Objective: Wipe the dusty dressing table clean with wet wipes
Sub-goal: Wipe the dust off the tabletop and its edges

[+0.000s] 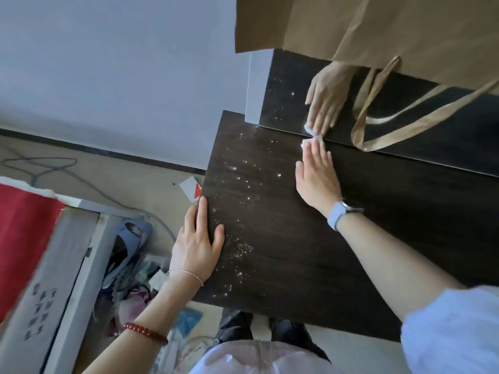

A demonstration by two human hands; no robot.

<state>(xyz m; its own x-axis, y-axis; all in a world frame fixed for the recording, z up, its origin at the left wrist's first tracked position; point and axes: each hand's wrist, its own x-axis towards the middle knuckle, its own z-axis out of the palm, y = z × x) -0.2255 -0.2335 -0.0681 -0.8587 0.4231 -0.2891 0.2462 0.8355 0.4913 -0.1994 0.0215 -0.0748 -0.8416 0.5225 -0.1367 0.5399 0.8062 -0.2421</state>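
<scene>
1. The right hand (317, 175), fingers straight, presses a white wet wipe (306, 143) onto the dark worktop (283, 238) by the mirror (291, 103); the wipe seems crumpled.
2. The left hand (197, 238) lies flat on the worktop's left edge, holding nothing.

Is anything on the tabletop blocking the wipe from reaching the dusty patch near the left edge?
Nothing visible does. The right hand presses the wet wipe flat at the mirror's base; bare dark tabletop lies between it and the white dust specks. The left hand rests on the table's left edge, beside the specks.
</scene>
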